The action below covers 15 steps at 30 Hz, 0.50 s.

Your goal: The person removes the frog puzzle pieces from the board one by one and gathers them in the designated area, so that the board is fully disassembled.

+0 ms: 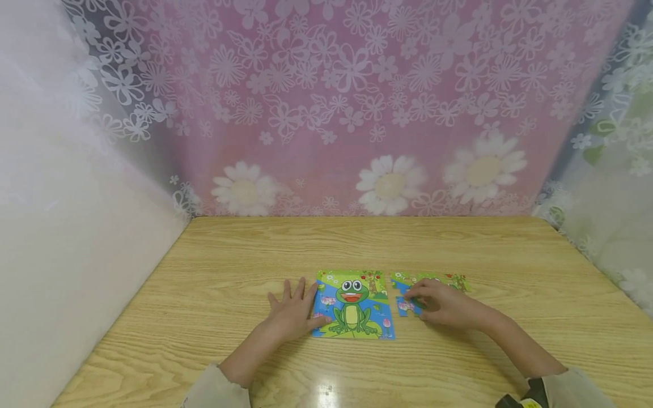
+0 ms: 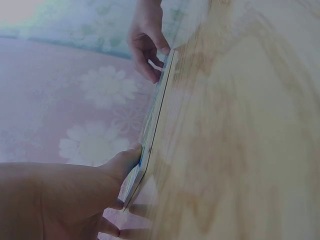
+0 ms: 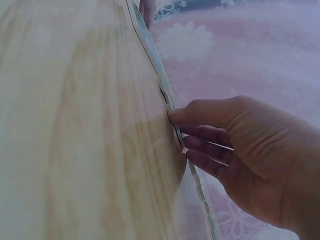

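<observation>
A square frog picture board (image 1: 352, 306) lies flat on the table, a smiling green frog on blue and green. My left hand (image 1: 294, 313) rests at its left side with spread fingers, the thumb over the lower left corner; in the left wrist view, the left thumb (image 2: 127, 160) touches the board's edge. To the right of the board, my right hand (image 1: 449, 306) pinches a jigsaw piece (image 1: 406, 306) with a pink flower on blue, its thumb low at the piece's edge in the right wrist view. Part of that piece is hidden under the fingers.
More joined jigsaw pieces (image 1: 459, 281) with green and flower print lie behind the right hand, partly covered by it. The wood-grain table (image 1: 229, 255) meets a pink flowered curtain (image 1: 316, 113) at the back and a pale wall (image 1: 92, 215) on the left.
</observation>
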Each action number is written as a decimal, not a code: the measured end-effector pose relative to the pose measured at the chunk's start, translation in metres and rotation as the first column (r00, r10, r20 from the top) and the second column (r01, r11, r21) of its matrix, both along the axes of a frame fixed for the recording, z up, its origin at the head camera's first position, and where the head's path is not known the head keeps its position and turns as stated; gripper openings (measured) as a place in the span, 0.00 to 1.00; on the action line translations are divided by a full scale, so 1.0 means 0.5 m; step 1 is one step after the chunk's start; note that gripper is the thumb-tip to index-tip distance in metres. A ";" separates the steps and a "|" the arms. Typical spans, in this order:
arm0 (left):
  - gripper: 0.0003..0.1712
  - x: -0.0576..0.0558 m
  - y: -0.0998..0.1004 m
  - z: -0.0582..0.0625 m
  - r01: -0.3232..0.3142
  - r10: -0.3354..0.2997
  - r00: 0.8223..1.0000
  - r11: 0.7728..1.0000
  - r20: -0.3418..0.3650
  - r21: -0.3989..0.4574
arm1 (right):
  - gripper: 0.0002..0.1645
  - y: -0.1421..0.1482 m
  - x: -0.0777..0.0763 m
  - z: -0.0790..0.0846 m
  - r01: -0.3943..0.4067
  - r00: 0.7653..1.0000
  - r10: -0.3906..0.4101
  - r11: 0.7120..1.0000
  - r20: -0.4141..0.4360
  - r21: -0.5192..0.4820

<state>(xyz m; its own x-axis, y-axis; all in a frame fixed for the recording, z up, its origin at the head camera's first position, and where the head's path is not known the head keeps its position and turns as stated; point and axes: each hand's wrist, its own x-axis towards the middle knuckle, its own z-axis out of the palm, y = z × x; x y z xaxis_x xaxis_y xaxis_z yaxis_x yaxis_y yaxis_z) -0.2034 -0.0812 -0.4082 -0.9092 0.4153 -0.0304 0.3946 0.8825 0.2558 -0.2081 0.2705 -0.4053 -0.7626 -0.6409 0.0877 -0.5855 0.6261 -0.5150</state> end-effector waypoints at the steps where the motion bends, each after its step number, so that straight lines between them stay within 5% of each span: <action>1: 0.49 0.000 0.000 0.000 0.001 -0.001 1.000 1.000 0.000 0.000 | 0.23 0.000 0.000 0.000 0.004 1.000 -0.004 1.000 0.006 0.000; 15: 0.49 -0.002 0.000 -0.002 -0.010 0.010 1.000 1.000 0.015 -0.008 | 0.25 0.005 0.001 -0.002 0.033 0.998 -0.031 0.999 0.062 -0.024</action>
<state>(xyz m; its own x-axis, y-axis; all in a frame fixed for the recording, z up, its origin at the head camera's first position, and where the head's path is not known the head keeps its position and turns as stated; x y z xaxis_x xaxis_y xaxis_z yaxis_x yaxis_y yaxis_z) -0.2043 -0.0810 -0.4091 -0.9128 0.4057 -0.0474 0.3816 0.8884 0.2550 -0.2076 0.2728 -0.4065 -0.7870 -0.6144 0.0560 -0.5323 0.6303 -0.5652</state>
